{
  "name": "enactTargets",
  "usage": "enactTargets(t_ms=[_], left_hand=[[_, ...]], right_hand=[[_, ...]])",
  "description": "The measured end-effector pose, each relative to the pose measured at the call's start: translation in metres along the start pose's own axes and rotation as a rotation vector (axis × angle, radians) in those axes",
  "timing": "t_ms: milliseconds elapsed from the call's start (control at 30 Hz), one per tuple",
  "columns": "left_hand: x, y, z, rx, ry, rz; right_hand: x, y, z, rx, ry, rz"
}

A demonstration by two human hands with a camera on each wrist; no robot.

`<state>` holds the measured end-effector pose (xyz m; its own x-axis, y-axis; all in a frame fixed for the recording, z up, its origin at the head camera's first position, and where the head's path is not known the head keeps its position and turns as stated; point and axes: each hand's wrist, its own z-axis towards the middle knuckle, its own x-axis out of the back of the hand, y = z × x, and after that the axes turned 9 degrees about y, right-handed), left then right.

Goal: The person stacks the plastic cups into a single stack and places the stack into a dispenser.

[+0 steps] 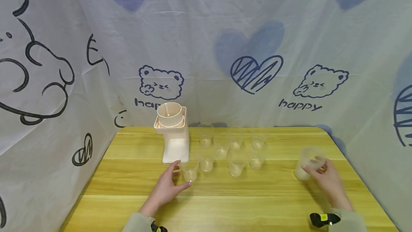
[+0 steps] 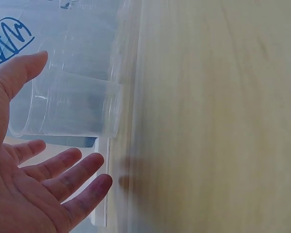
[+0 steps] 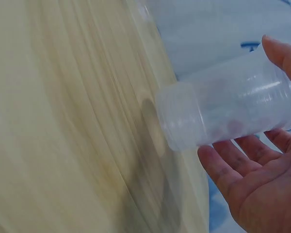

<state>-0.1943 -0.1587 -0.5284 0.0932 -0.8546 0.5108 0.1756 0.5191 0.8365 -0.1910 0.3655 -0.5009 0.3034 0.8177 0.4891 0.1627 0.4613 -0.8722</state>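
Near the right end of the table, my right hand (image 1: 326, 178) holds a stack of clear plastic cups (image 3: 233, 104), thumb on one side and fingers on the other. Nested rings show at its base, which is tilted close to the tabletop. My left hand (image 1: 165, 189) is spread beside a single clear plastic cup (image 1: 190, 171). In the left wrist view that cup (image 2: 77, 107) stands between the thumb and the fingers, with gaps visible around it. Several more clear cups (image 1: 236, 164) stand upright in a loose group to its right.
A cream-coloured dispenser-like device (image 1: 176, 135) with a round cup-shaped top stands at the back left, just behind the left hand. The wooden table (image 1: 225, 210) ends at a printed cloth (image 1: 206, 46) hanging behind it and at both sides.
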Motion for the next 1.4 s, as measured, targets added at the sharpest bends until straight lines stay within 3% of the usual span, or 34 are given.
enactTargets(t_ms=[133, 367, 567, 900, 1133, 1267, 1400], left_hand=[[0.0, -0.001, 0.0, -0.005, 0.002, -0.002], [-0.001, -0.002, 0.001, -0.009, -0.004, 0.016], [-0.001, -0.001, 0.003, 0.006, -0.011, 0.016], [-0.003, 0.001, 0.005, 0.014, -0.001, 0.015], [-0.006, 0.001, 0.008, 0.012, -0.008, 0.0], [-0.008, 0.001, 0.011, 0.024, 0.002, -0.015], [-0.011, 0.0, 0.013, 0.021, 0.014, -0.032]], right_hand=[[-0.009, -0.009, -0.008, 0.056, -0.072, 0.005], [-0.025, -0.02, -0.019, 0.142, -0.131, 0.012], [-0.045, -0.024, -0.026, 0.192, -0.191, 0.079], [-0.078, -0.039, -0.042, 0.212, -0.335, 0.236], [-0.098, -0.051, -0.052, 0.202, -0.43, 0.292], [-0.111, -0.054, -0.057, 0.242, -0.494, 0.313], [-0.12, -0.057, -0.06, 0.262, -0.501, 0.32]])
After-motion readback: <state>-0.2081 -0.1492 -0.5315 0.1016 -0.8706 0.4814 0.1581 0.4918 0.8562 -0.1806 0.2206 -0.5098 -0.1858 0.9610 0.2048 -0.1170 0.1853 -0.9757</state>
